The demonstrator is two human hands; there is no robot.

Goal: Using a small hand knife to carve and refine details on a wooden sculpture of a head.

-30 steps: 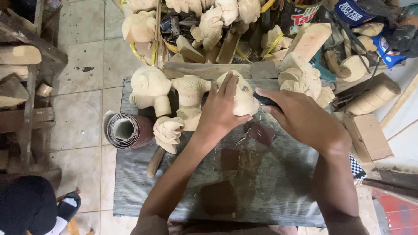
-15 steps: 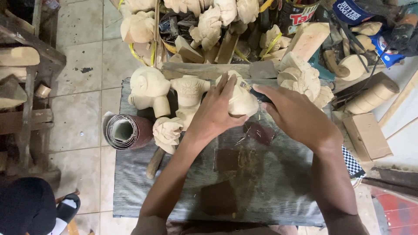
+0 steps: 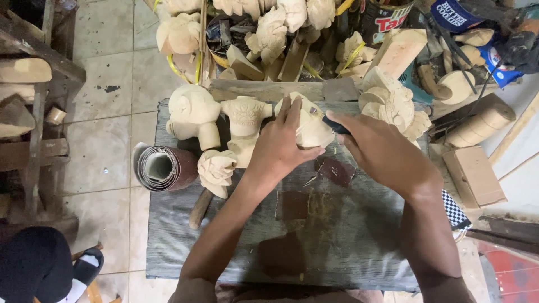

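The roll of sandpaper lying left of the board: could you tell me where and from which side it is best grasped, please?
Grip the roll of sandpaper across its round body from above. It lies on its side on the tiled floor, open end toward the camera, and its loose outer flap would likely slip if pinched alone.

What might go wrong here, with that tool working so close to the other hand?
The right hand drives a dark-handled tool into the pale carving that the left hand grips; a slip might cut those fingers. Crowded figures, like the monkey-like head, might get knocked over.
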